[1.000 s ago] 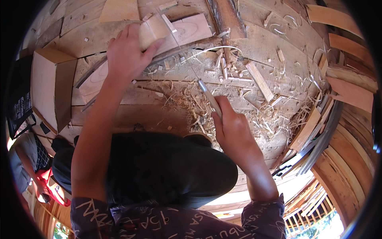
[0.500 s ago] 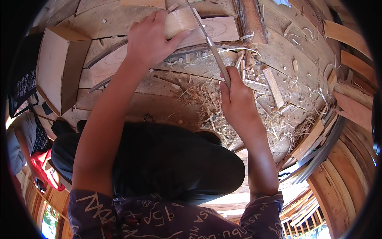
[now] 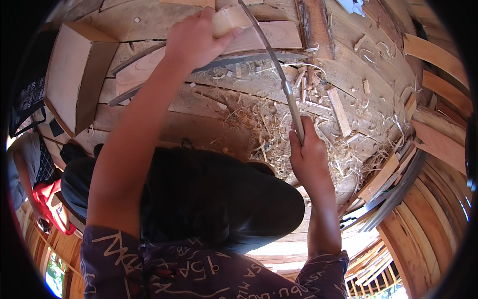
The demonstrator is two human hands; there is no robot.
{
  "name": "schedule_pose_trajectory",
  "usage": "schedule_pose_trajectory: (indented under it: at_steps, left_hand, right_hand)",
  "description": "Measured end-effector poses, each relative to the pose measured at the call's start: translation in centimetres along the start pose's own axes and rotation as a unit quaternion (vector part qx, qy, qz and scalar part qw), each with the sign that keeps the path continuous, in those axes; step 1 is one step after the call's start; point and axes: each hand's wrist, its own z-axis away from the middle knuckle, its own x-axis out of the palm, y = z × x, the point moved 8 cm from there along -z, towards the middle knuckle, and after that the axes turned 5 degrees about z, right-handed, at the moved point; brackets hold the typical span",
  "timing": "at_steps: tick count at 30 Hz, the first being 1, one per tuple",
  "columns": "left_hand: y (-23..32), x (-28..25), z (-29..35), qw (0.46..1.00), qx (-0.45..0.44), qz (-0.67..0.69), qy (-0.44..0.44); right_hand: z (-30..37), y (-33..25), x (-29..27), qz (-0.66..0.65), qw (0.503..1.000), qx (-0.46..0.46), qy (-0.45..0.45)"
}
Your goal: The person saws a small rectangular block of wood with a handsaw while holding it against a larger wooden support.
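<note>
My left hand (image 3: 191, 42) is closed on a pale wood block (image 3: 231, 21), its thumb along the near side and fingers over the far left. The block lies on a longer light board (image 3: 279, 36). In my right hand (image 3: 311, 154) is the straight handle of a hand saw (image 3: 274, 57), fingers wrapped round it. The narrow blade, seen nearly edge-on, slants up to the block's right end and touches or nearly touches it. How deep the teeth sit in the wood cannot be made out.
Curled shavings (image 3: 279, 134) and small offcuts cover the plank floor before my folded legs. A loose strip of wood (image 3: 339, 112) lies right of the saw. An open cardboard box (image 3: 69, 79) stands at left, a post (image 3: 318, 30) beyond the board. Another person (image 3: 25, 159) is at far left.
My right hand has drawn the saw back toward me and slightly right, so more blade shows between handle and block. My left hand still holds the block.
</note>
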Motion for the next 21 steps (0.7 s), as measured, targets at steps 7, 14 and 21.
schedule_pose_trajectory:
  at_steps: [7,14,21]
  left_hand:
    - [2.0,-2.0,1.0,0.991,0.084,-0.033,0.1]
    - [2.5,-13.5,2.7,0.992,-0.02,0.112,0.054]
    - [0.7,-16.6,8.9,0.943,0.033,0.325,-0.064]
  right_hand:
    - [4.9,-1.8,-2.5,0.088,0.995,-0.008,0.048]
    - [10.3,-6.0,-4.6,0.09,0.974,-0.072,0.194]
    - [17.1,-7.2,-3.3,0.062,0.963,-0.077,0.253]
